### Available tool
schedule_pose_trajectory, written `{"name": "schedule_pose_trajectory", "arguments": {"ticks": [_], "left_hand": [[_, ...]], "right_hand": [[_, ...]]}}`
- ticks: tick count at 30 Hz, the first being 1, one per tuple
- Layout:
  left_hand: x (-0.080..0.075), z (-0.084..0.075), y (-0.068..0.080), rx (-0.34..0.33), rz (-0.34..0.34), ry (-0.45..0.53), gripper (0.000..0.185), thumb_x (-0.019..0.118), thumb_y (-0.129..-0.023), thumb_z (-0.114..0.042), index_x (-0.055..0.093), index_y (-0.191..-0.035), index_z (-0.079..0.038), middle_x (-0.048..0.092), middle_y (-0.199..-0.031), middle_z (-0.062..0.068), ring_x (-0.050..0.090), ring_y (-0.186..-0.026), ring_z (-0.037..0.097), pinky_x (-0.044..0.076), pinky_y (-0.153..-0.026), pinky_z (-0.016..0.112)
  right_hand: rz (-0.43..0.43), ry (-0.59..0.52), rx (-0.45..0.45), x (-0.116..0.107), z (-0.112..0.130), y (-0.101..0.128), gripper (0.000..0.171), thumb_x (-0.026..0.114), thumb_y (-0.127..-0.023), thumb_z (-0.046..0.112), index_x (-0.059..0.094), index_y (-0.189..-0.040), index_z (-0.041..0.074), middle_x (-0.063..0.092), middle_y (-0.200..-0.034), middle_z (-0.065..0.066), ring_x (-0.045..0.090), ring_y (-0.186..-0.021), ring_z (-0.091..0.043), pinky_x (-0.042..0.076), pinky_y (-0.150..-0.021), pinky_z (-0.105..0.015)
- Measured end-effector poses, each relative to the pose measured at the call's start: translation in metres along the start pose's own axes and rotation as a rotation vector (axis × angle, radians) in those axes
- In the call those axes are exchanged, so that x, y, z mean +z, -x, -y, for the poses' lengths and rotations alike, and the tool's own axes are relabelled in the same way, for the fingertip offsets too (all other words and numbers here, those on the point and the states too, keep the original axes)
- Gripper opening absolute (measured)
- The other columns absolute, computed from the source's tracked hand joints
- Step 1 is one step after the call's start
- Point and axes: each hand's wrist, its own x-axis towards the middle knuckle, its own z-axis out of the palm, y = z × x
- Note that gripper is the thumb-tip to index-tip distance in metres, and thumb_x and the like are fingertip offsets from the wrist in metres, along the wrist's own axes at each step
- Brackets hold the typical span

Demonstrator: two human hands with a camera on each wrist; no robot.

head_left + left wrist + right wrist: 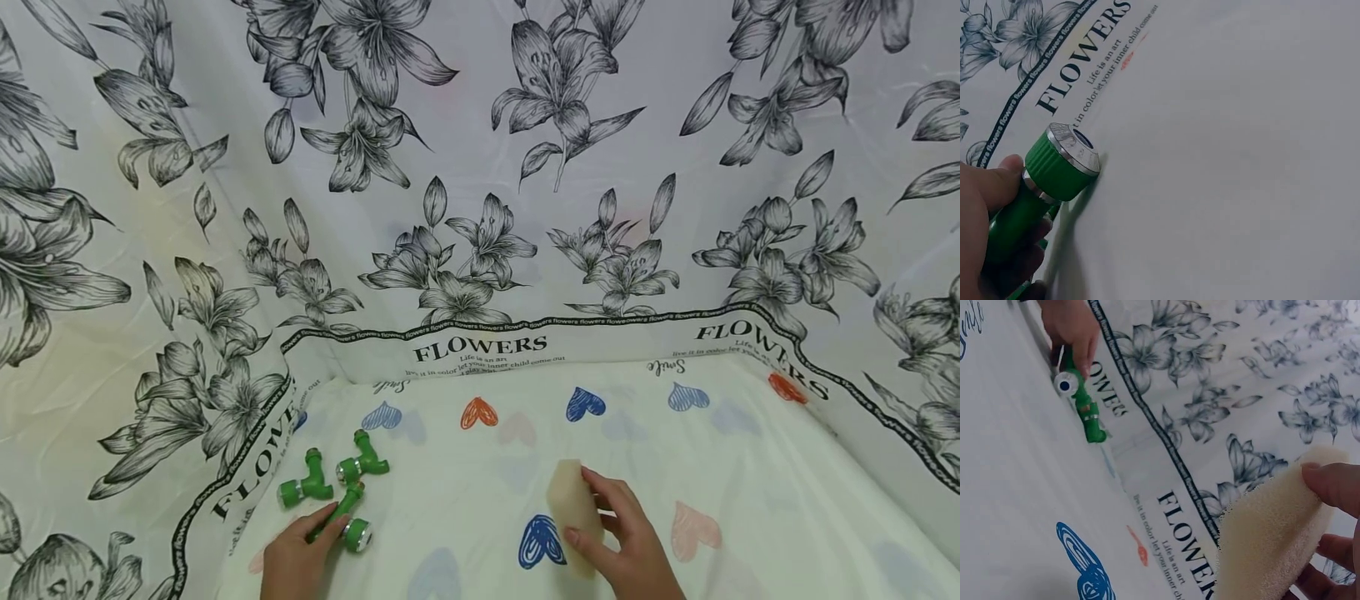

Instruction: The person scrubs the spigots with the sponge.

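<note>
In the head view my left hand [296, 560] grips a green plastic tap [351, 502] at the lower left, fingers and thumb around its body. The left wrist view shows that tap's ribbed green knob [1057, 172] with a silver cap, close to the cloth. Two more green taps stand just beyond it, one on the left [309, 482] and another on the right [363, 460]. My right hand [636, 546] holds a pale cream sponge [572, 508], thumb on one side and fingers on the other. Fine pores show on the sponge [1266, 531] in the right wrist view.
A white cloth [465, 475] printed with red and blue hearts covers the work surface. Behind it and at both sides hangs a white curtain [480, 167] with black line flowers, its lettered border meeting the cloth.
</note>
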Motion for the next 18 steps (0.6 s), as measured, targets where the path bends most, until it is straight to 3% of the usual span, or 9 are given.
{"name": "schedule_pose_trajectory", "arguments": {"ticks": [7,13,18], "left_hand": [[0.004,0.011,-0.005,0.062,-0.011,-0.157,0.042,0.071,-0.108,-0.028,0.073,-0.132,0.007,0.068,-0.117,0.024,0.061,-0.113,0.047,0.052,-0.094,0.065],[0.003,0.01,-0.007,0.04,-0.027,-0.132,0.038,0.074,-0.106,-0.025,0.075,-0.128,0.006,0.066,-0.117,0.022,0.062,-0.107,0.041,0.054,-0.086,0.057],[0.0,-0.001,-0.005,0.025,-0.026,-0.076,0.04,0.073,-0.107,-0.027,0.073,-0.132,0.004,0.065,-0.126,0.022,0.066,-0.108,0.038,0.059,-0.086,0.055]], "right_hand": [[0.001,0.017,0.032,0.0,0.004,-0.003,0.068,0.091,-0.092,0.022,0.061,-0.153,0.015,0.063,-0.132,0.0,0.062,-0.115,-0.023,0.059,-0.096,-0.029],[-0.006,0.039,-0.034,-0.003,0.009,-0.008,0.066,0.09,-0.094,0.022,0.061,-0.153,0.014,0.062,-0.132,0.002,0.062,-0.115,-0.026,0.059,-0.097,-0.031],[0.005,0.086,-0.057,-0.005,0.012,-0.017,0.067,0.088,-0.095,0.026,0.06,-0.155,0.018,0.06,-0.135,0.004,0.059,-0.119,-0.022,0.058,-0.1,-0.033]]}}
